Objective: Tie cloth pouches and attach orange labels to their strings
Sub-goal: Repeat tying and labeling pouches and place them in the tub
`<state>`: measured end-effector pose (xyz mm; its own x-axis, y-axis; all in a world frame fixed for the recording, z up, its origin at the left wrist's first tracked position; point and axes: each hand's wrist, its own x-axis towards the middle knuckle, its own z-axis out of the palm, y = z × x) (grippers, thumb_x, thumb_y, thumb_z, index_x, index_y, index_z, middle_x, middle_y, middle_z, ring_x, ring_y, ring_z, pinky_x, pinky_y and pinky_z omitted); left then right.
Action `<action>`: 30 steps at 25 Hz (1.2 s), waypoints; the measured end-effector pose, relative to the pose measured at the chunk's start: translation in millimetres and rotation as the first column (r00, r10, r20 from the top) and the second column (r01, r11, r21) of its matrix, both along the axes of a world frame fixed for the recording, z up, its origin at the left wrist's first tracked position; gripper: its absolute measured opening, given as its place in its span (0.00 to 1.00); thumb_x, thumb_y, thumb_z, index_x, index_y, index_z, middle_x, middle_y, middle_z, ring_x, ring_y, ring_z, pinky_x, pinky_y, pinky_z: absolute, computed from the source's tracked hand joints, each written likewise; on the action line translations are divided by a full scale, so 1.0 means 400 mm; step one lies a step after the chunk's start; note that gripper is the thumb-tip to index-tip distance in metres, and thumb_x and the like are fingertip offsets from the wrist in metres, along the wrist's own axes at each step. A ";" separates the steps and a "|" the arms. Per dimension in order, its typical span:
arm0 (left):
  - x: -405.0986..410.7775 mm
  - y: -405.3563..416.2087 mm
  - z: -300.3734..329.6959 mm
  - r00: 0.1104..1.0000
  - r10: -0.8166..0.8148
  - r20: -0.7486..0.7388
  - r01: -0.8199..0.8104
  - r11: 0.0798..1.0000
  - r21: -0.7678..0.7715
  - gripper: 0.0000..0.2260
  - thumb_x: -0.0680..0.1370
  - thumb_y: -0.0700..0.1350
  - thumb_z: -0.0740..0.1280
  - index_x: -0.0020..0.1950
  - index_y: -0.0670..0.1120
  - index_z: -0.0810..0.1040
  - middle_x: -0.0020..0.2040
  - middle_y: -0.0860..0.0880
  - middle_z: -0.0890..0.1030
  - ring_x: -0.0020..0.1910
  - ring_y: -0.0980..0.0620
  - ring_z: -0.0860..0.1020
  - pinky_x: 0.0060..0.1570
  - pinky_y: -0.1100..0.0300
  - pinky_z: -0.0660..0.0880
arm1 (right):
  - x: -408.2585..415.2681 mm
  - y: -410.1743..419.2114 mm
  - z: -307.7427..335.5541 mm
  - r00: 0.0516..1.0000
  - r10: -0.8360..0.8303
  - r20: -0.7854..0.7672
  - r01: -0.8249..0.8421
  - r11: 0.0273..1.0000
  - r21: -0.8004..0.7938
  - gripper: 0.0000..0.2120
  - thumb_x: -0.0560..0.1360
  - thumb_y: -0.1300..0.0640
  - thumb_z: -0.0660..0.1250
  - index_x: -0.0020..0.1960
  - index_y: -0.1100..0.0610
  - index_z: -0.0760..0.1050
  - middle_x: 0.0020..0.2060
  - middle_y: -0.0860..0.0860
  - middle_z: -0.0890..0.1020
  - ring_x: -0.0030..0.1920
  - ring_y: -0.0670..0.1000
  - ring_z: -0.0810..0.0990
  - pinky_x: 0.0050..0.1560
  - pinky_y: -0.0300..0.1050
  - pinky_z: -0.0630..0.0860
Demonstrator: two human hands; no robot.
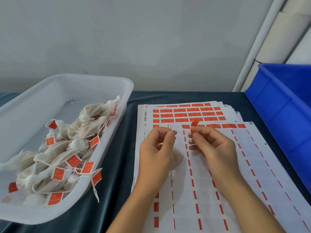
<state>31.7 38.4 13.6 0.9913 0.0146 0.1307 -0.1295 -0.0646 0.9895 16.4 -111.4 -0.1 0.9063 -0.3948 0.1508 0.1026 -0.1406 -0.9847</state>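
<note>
The left hand [155, 148] pinches a white string [175, 132] above the label sheets [210, 165] and curls round a cloth pouch [177, 158], mostly hidden behind it. Just right, the right hand [213, 145] pinches a curled orange label [193, 126], its lower half hidden by fingertips.
</note>
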 end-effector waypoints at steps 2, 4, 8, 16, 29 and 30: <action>-0.001 0.004 0.003 1.000 -0.021 -0.001 0.021 0.999 -0.034 0.08 0.84 0.46 0.66 0.48 0.50 0.83 0.42 0.55 0.85 0.46 0.56 0.83 0.48 0.70 0.78 | -0.004 0.005 0.007 1.000 0.006 0.017 -0.006 1.000 0.031 0.07 0.76 0.47 0.70 0.53 0.45 0.83 0.46 0.38 0.87 0.46 0.44 0.86 0.41 0.33 0.81; -0.003 0.003 0.007 0.999 -0.035 -0.009 0.034 0.997 -0.062 0.09 0.85 0.45 0.66 0.48 0.49 0.83 0.40 0.53 0.85 0.43 0.55 0.83 0.47 0.69 0.78 | -0.009 0.007 0.015 0.999 0.018 0.031 -0.020 0.998 0.056 0.12 0.74 0.43 0.69 0.53 0.45 0.84 0.46 0.39 0.87 0.47 0.44 0.86 0.41 0.33 0.81; -0.007 0.002 0.009 0.998 -0.064 -0.019 0.062 0.996 -0.063 0.08 0.85 0.46 0.66 0.49 0.50 0.84 0.40 0.51 0.85 0.43 0.52 0.84 0.46 0.64 0.81 | -0.018 0.009 0.017 0.992 0.104 0.072 -0.105 0.994 0.019 0.12 0.76 0.39 0.68 0.55 0.42 0.84 0.50 0.38 0.86 0.52 0.43 0.84 0.45 0.33 0.81; -0.012 0.003 0.008 0.989 -0.148 0.025 0.149 0.987 -0.056 0.07 0.85 0.44 0.67 0.50 0.47 0.83 0.41 0.51 0.85 0.42 0.50 0.84 0.44 0.64 0.81 | -0.016 0.023 0.007 0.982 0.159 0.098 -0.141 0.975 -0.171 0.08 0.75 0.42 0.70 0.52 0.41 0.83 0.48 0.36 0.85 0.54 0.41 0.82 0.47 0.28 0.78; -0.006 -0.003 -0.002 0.984 -0.159 -0.086 0.162 0.986 0.030 0.08 0.83 0.47 0.69 0.44 0.53 0.83 0.40 0.55 0.84 0.39 0.55 0.82 0.39 0.68 0.79 | -0.011 0.003 0.001 0.985 -0.108 0.138 0.121 0.989 -0.088 0.05 0.79 0.46 0.70 0.50 0.44 0.84 0.48 0.36 0.85 0.54 0.41 0.83 0.45 0.31 0.80; -0.005 -0.003 -0.001 0.984 -0.152 -0.094 0.155 0.987 0.030 0.08 0.82 0.47 0.69 0.44 0.53 0.83 0.40 0.55 0.84 0.39 0.56 0.82 0.38 0.68 0.79 | -0.012 0.001 0.002 0.983 -0.136 0.126 0.146 0.987 -0.074 0.06 0.79 0.45 0.69 0.50 0.44 0.84 0.48 0.36 0.85 0.53 0.40 0.83 0.43 0.33 0.81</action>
